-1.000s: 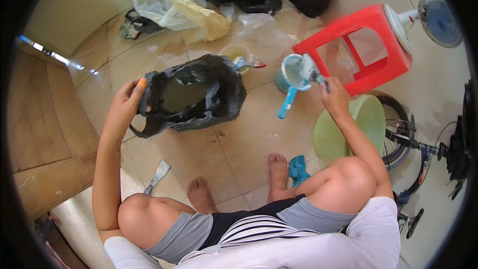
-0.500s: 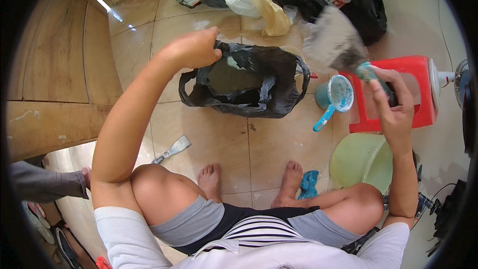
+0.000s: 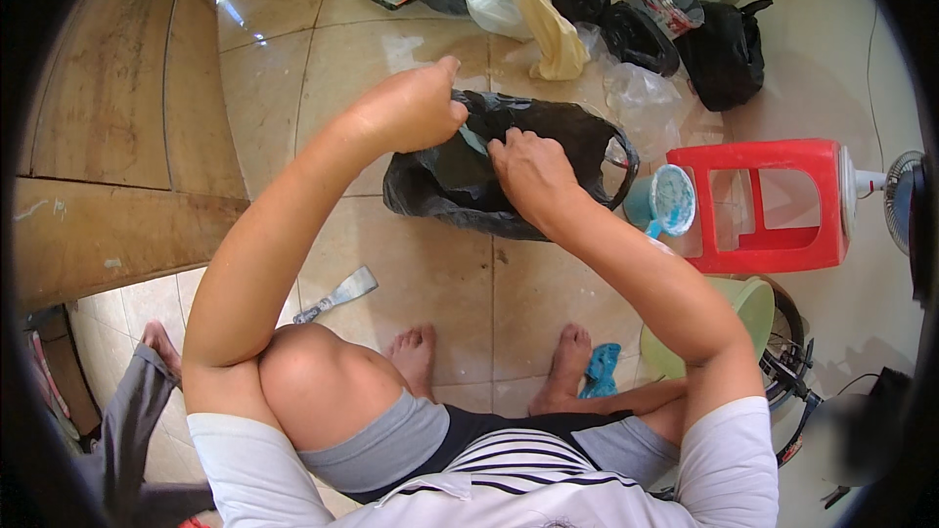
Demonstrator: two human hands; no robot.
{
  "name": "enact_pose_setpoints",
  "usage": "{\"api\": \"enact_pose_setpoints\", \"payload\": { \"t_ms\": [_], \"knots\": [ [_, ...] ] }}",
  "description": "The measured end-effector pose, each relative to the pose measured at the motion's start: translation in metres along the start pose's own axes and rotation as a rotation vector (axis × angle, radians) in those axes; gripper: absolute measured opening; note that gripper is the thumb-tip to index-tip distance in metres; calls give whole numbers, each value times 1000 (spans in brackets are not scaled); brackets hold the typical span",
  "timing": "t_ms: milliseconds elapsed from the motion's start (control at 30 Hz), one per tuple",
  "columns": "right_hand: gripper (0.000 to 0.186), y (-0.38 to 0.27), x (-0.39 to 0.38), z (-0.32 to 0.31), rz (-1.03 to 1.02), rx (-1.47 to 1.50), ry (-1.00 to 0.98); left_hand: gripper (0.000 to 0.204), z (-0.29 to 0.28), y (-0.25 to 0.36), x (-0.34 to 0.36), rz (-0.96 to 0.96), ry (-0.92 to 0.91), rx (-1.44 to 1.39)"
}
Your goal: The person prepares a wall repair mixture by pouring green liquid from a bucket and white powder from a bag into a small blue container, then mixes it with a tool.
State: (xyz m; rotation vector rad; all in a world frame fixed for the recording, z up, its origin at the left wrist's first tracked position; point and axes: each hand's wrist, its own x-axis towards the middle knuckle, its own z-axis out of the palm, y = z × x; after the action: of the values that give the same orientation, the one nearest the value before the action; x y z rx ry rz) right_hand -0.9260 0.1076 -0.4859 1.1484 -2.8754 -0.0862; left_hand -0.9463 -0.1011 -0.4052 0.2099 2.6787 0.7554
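A black plastic bag point(image 3: 440, 198) stands open on the tiled floor in front of me, with grey-white stuff inside. My left hand point(image 3: 421, 110) is closed on its far left rim. Inside the bag's mouth is my right hand point(image 3: 533, 171), back of the hand up and fingers curled. The wide putty knife it held a moment earlier is hidden beneath the hand and the bag. A second, smaller putty knife point(image 3: 337, 295) lies on the floor near my left knee. To the right of the bag sits a blue dipper point(image 3: 671, 200) smeared with white.
A red plastic stool point(image 3: 768, 259) lies on its side at the right, with a pale green bucket point(image 3: 748, 318) nearer me. Several plastic bags and a stained tin point(image 3: 665, 2) line the far wall. A blue crumpled cloth or plastic piece point(image 3: 602, 370) lies by my right foot.
My right hand has swung left and down from above the red stool into the bag, taking the wide putty knife out of sight. My left hand keeps hold of the rim.
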Motion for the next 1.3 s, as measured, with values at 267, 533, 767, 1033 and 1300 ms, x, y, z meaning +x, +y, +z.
{"api": "enact_pose_setpoints", "payload": {
  "t_ms": [267, 533, 767, 1033, 1300],
  "knots": [
    [16, 9, 19, 42, 288, 236, -157, 56, 7, -12, -1, 104, 86, -29],
    [23, 14, 19, 57, 469, 391, -228, 56, 7, -7, 0, 97, 63, -55],
    [31, 11, 12, 66, 519, 537, -252, 55, 7, -1, -2, 93, 64, -50],
    [31, 34, -5, 51, 496, 829, -193, 58, 7, -8, 1, 70, 58, -52],
    [31, 44, -14, 48, 491, 961, -159, 58, 11, -8, 4, 85, 91, -70]
  ]
}}
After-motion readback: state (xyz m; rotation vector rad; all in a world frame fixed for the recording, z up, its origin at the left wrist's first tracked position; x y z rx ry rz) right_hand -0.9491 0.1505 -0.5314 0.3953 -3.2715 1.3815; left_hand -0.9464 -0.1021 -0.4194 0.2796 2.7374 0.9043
